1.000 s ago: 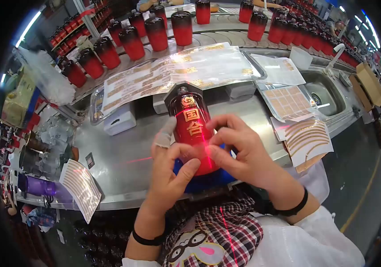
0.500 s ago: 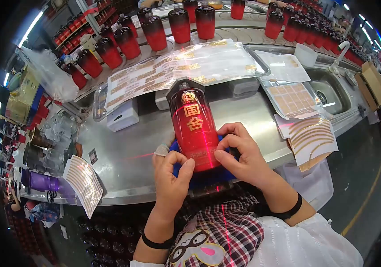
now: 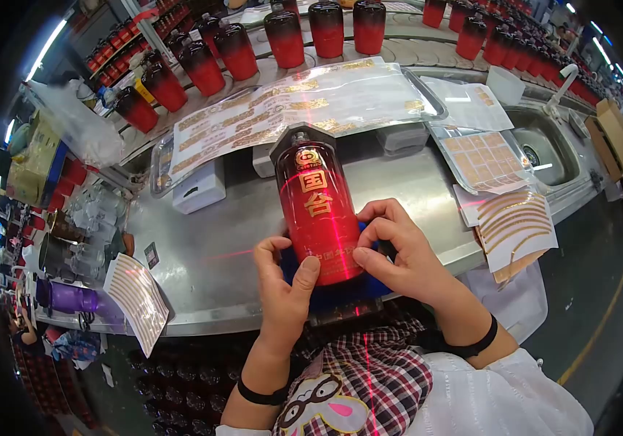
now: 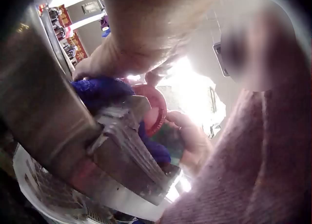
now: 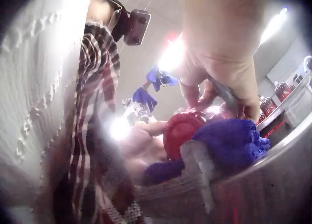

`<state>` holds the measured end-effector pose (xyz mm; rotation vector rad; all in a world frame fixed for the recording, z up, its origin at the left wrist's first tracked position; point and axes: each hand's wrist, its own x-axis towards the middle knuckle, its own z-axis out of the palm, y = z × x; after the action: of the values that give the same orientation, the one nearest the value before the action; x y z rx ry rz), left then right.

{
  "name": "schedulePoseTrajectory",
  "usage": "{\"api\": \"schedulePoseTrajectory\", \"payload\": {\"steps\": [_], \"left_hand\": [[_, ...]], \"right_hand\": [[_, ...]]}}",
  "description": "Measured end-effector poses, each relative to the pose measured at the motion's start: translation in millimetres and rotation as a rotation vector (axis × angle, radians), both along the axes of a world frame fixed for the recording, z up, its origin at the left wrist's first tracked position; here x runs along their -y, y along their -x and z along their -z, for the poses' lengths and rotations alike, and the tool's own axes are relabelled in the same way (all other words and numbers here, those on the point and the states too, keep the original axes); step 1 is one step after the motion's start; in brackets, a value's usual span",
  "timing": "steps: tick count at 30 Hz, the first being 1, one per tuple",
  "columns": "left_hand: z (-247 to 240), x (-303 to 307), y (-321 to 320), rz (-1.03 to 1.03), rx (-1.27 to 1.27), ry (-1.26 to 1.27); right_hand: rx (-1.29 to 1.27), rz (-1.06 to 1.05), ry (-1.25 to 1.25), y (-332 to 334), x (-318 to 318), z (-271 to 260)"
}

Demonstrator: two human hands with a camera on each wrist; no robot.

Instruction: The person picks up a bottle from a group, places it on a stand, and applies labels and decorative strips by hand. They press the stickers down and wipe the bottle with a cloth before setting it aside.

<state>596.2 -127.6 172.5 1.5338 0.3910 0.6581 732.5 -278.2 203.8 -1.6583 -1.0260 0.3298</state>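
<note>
A red bottle (image 3: 322, 218) with a dark top and gold characters leans back in a dark holder on the bench, its cap end away from the body. Small pale lettering shows low on its front. My left hand (image 3: 282, 298) holds its lower left side, thumb at the front edge, fingers bent along the side. At the lower right edge, my right hand (image 3: 413, 261) holds it with bent fingers and thumb. The round red base (image 4: 155, 109) shows in the left wrist view beside blue cloth (image 4: 105, 90); the right wrist view shows the base (image 5: 183, 135) too.
Behind the bottle lies a tray with gold-printed sheets (image 3: 253, 120). Rows of red bottles (image 3: 282, 40) stand beyond it. Right are a sticker sheet (image 3: 482, 160), curved gold strips (image 3: 515, 225) and a sink (image 3: 544, 145); left, a striped sheet (image 3: 137, 301).
My right hand has moved off the bottle's front to its right edge. My left hand has lowered, its covered finger now out of sight. The background bottles have shifted right.
</note>
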Motion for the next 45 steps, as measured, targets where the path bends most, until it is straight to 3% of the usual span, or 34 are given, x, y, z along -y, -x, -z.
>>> {"api": "schedulePoseTrajectory", "payload": {"steps": [11, 14, 26, 31, 45], "left_hand": [[4, -4, 3, 0.053, 0.065, 0.066], [4, -1, 0, 0.055, 0.019, -0.045], [0, -1, -1, 0.084, 0.095, 0.105], [0, -2, -1, 0.084, 0.041, 0.029], [2, -4, -1, 0.119, 0.120, 0.109]], "right_hand": [[-0.033, -0.038, -0.025, -9, -1, 9], [-0.006, -0.037, -0.017, -10, -3, 11], [-0.048, -0.044, -0.010, -12, -6, 15], [-0.004, -0.037, -0.002, -12, -6, 14], [-0.137, -0.033, -0.019, -13, -5, 13]]}}
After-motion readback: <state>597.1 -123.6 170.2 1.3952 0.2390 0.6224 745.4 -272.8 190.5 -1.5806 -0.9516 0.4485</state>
